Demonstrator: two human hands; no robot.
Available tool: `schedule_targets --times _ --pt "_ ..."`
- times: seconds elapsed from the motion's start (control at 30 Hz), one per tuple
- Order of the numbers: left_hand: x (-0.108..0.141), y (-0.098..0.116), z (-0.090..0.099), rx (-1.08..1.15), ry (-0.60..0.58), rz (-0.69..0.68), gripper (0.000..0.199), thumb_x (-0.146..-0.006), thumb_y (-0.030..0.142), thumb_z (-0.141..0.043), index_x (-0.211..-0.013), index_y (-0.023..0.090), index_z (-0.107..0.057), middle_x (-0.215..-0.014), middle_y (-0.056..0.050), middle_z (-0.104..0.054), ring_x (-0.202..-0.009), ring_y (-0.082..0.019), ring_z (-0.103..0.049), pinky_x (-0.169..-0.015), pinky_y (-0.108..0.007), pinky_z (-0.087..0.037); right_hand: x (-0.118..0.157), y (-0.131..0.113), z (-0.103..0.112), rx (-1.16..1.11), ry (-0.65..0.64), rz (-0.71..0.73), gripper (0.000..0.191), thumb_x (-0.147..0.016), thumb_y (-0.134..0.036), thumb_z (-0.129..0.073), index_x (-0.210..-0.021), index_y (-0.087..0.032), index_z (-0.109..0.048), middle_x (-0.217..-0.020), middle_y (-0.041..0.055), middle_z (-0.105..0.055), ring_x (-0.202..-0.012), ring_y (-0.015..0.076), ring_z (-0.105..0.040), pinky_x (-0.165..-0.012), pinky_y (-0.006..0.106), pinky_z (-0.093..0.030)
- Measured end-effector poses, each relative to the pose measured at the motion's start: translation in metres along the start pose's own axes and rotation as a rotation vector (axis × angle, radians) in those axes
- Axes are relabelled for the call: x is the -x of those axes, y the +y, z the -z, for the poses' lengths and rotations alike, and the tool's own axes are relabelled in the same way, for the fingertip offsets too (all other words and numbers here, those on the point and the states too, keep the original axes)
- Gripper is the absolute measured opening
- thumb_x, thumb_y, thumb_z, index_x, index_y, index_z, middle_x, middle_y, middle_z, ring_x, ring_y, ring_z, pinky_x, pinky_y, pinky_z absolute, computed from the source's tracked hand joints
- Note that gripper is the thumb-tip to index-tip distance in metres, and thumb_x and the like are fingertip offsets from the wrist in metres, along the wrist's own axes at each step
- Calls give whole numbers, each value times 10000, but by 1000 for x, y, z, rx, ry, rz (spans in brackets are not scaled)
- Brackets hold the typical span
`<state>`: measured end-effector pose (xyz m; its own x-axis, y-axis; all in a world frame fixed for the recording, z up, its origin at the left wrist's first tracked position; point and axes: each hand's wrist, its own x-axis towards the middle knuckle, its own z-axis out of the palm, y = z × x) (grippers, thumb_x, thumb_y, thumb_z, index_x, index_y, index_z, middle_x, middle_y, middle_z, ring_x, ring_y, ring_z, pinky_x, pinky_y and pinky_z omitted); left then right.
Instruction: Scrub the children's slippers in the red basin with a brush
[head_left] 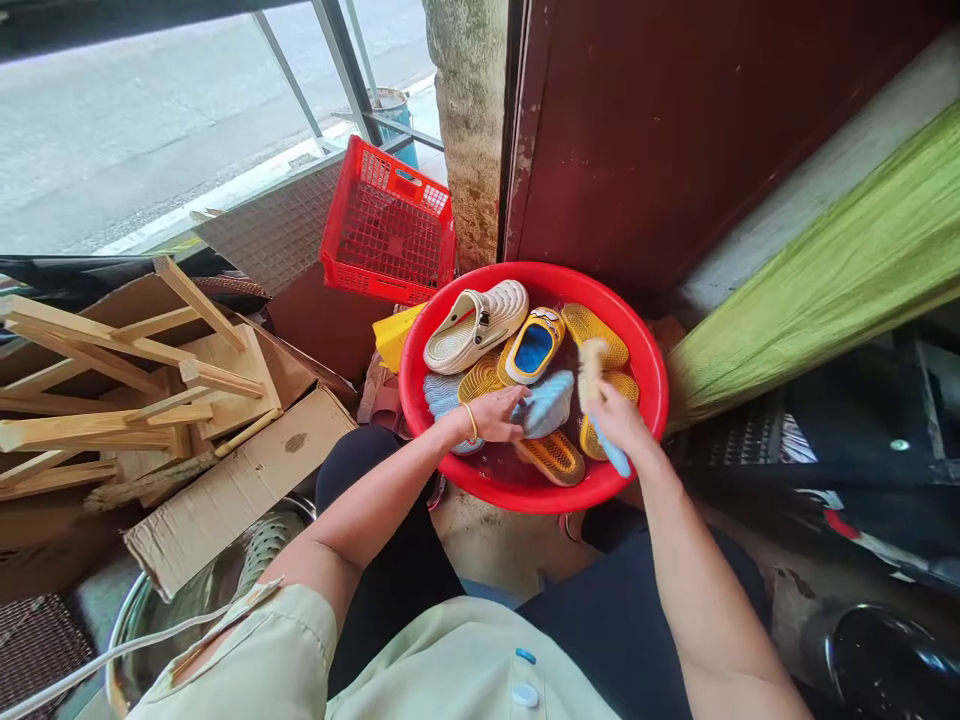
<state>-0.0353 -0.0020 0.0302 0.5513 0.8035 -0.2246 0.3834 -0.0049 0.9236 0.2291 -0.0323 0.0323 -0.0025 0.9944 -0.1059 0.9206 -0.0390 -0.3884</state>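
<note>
A red basin (649, 340) of wet footwear stands between my knees. My left hand (496, 416), with a bangle at the wrist, grips a light-blue slipper (549, 404) by its near end. In my right hand (616, 415) is a scrub brush (592, 368), its pale head up and its blue handle sticking out below; it is blurred by motion and apart from the slipper. Around them lie a cream clog (478, 325), a yellow clog (534, 345) with a blue inside, a yellow-brown slipper (559, 458) and several other yellow slippers (596, 335).
A red plastic crate (390, 225) stands behind the basin to the left. Wooden stools (135, 370) and cardboard (240, 485) crowd the left side. A green cloth (825, 260) hangs on the right beside a dark red panel (645, 130). A dark round pot (892, 655) is at lower right.
</note>
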Motion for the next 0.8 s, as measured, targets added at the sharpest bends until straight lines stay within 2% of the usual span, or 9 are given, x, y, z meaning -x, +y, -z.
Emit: schedule_targets --times 0.07,0.13,0.23,0.3,0.4,0.57,0.7,0.73,0.8 --pt "1 -1 -1 -68 60 41 591 -601 372 -887 -1117 215 -646 -1133 -130 -681 -1275 -416 -587 -1179 -479 -375 12 -14 -11 -34 -137 18 467 -1022 -351 -450 -1427 -185 -612 -1070 103 -789 -869 229 -735 -723 291 -541" --pt "1 -4 -9 -114 129 60 700 -563 450 -922 -1159 217 -637 -1251 -152 -653 -1359 -440 -522 -1209 -500 -327 26 -30 -19 -65 -262 73 491 -1012 -362 -466 -1464 -207 -582 -1167 111 -771 -978 247 -730 -777 298 -538" --pt "-3 -16 -25 -164 96 88 848 -452 351 -985 -1208 220 -626 -1380 -180 -606 -1401 -470 -477 -1235 -557 -267 42 -41 -22 -35 -384 151 508 -1023 -359 -428 -1500 -231 -549 -1149 109 -777 -995 261 -732 -803 311 -525" --pt "-5 -24 -32 -186 64 94 867 -456 264 -975 -1246 205 -621 -1375 -190 -619 -1358 -475 -522 -1216 -587 -297 42 -37 -20 41 -393 144 517 -1027 -357 -413 -1519 -246 -529 -1093 108 -788 -960 275 -740 -801 332 -521" --pt "-4 -28 -31 -144 55 20 780 -537 176 -899 -1271 194 -638 -1304 -155 -673 -1282 -434 -598 -1184 -552 -378 29 -24 -13 156 -324 62 529 -1032 -363 -404 -1537 -246 -511 -1088 133 -786 -960 304 -738 -814 371 -521" --pt "-4 -22 -5 -28 -53 -74 837 -609 180 -803 -1415 173 -575 -1333 -112 -670 -1258 -367 -606 -1130 -487 -438 7 0 14 93 -149 -86 595 -1016 -461 -433 -1584 -284 -422 -1179 133 -756 -976 320 -728 -832 399 -524" --pt "-9 -22 6 57 91 -202 804 -662 211 -739 -1442 150 -553 -1419 -123 -620 -1288 -329 -587 -1119 -442 -444 3 29 33 19 132 -275 913 -879 -562 -645 -1614 -158 -286 -1238 185 -708 -991 354 -710 -852 432 -527" --pt "-10 -22 6 52 142 -231 801 -670 212 -728 -1450 163 -549 -1424 -114 -621 -1295 -324 -584 -1124 -440 -439 1 37 33 13 166 -310 925 -855 -544 -675 -1593 -128 -305 -1221 194 -706 -991 359 -706 -855 440 -528" --pt "-9 -19 4 25 229 -296 807 -689 211 -707 -1475 187 -529 -1425 -98 -626 -1300 -316 -588 -1127 -439 -437 -2 53 28 6 183 -307 795 -867 -474 -653 -1512 -80 -406 -1144 210 -711 -968 367 -704 -849 464 -529"
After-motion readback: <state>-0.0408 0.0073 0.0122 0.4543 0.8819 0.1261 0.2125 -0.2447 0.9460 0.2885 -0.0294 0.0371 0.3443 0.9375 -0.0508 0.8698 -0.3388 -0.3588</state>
